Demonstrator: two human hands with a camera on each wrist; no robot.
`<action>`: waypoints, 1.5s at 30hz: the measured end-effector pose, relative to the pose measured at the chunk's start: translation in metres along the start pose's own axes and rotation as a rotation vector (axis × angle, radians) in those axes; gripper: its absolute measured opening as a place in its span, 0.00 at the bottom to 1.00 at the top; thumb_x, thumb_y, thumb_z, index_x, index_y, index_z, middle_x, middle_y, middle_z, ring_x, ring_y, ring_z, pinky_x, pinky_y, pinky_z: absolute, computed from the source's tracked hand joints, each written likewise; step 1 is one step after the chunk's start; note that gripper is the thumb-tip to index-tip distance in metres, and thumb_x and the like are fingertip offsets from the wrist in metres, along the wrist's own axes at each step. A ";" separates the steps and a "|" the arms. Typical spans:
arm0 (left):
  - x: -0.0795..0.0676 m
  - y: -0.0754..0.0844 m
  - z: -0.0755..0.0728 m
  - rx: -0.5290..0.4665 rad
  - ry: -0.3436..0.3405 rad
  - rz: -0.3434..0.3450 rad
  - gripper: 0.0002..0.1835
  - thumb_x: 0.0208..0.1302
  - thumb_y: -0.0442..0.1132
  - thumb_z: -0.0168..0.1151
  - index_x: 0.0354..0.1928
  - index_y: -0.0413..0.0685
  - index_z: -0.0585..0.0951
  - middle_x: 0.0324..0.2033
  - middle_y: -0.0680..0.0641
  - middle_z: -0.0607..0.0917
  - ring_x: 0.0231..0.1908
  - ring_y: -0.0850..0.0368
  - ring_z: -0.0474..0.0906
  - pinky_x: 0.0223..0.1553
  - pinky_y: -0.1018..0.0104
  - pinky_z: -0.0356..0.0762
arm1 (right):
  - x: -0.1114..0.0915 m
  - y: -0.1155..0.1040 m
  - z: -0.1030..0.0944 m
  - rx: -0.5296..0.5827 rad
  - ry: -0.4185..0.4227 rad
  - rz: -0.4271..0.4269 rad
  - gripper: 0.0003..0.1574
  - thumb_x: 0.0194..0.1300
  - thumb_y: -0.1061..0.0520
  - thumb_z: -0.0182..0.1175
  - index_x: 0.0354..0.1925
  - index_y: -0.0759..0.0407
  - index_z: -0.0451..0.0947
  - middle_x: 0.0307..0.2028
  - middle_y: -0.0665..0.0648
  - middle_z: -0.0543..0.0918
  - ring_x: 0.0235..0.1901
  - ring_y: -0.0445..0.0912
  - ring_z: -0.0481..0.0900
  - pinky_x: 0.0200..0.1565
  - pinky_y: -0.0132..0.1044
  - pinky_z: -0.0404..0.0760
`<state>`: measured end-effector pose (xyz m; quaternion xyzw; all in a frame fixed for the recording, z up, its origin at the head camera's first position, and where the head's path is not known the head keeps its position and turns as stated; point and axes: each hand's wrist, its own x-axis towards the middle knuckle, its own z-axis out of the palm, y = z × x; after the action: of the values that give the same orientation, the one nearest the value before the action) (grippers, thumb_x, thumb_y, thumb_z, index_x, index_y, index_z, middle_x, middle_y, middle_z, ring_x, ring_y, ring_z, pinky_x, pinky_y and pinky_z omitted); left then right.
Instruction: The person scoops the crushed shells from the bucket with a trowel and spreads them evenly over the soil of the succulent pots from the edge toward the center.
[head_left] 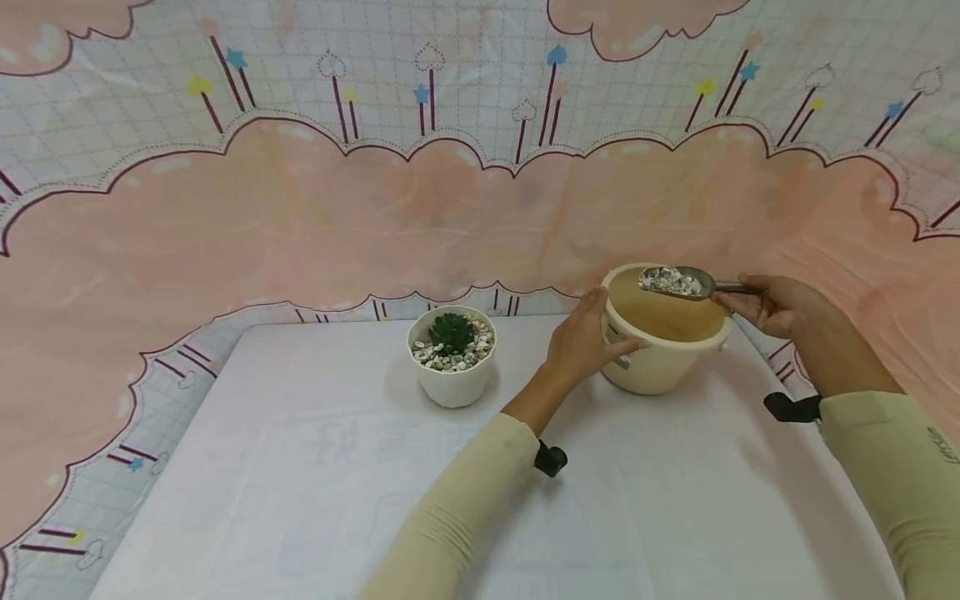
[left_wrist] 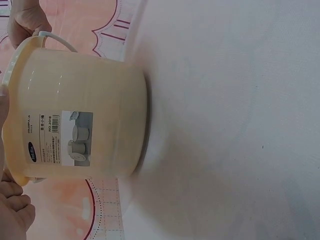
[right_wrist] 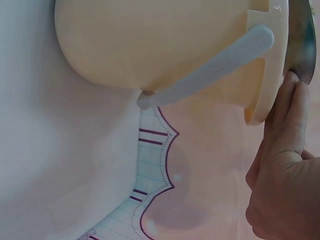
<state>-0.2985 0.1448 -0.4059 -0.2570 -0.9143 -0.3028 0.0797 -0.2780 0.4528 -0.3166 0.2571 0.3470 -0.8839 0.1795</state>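
Note:
A cream plastic bucket (head_left: 652,364) stands upright at the table's back right. My left hand (head_left: 581,343) grips its rim on the left side, thumb across the front. A printed label (left_wrist: 60,140) and the bucket's pale handle (right_wrist: 215,67), hanging down, show in the wrist views. In my right hand (head_left: 783,308) is the handle of a metal scoop (head_left: 703,282), held over the bucket's opening. Small white and grey pebbles (head_left: 670,281) fill the scoop. Part of the bucket's inside is hidden beneath it.
A white pot (head_left: 453,385) stands left of the bucket, holding a dark green succulent (head_left: 452,332) among pebbles. Under both lies a white-covered table (head_left: 315,492). Behind it hangs a patterned pink cloth (head_left: 420,225).

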 end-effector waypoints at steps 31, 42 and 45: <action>-0.088 -0.043 -0.085 -0.262 0.262 0.027 0.41 0.72 0.45 0.69 0.80 0.39 0.63 0.78 0.39 0.64 0.78 0.45 0.57 0.70 0.45 0.68 | 0.015 0.038 0.085 -0.110 -0.072 -0.031 0.27 0.84 0.55 0.50 0.39 0.76 0.85 0.36 0.74 0.88 0.37 0.61 0.91 0.49 0.40 0.86; -0.130 -0.092 -0.122 -0.238 0.414 -0.044 0.43 0.68 0.42 0.72 0.78 0.35 0.63 0.77 0.36 0.64 0.80 0.43 0.52 0.74 0.43 0.59 | 0.047 0.069 0.145 -0.239 -0.137 0.001 0.32 0.86 0.55 0.44 0.38 0.78 0.84 0.35 0.74 0.88 0.35 0.60 0.91 0.47 0.40 0.86; -0.137 -0.104 -0.126 -0.236 0.401 -0.105 0.46 0.68 0.46 0.72 0.79 0.35 0.60 0.78 0.36 0.62 0.81 0.42 0.47 0.75 0.41 0.56 | 0.060 0.081 0.158 -0.305 -0.138 0.015 0.33 0.87 0.55 0.41 0.37 0.77 0.83 0.34 0.74 0.88 0.33 0.60 0.91 0.45 0.40 0.87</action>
<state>-0.2363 -0.0588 -0.3995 -0.1511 -0.8506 -0.4562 0.2132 -0.3384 0.2765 -0.2947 0.1684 0.4618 -0.8352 0.2466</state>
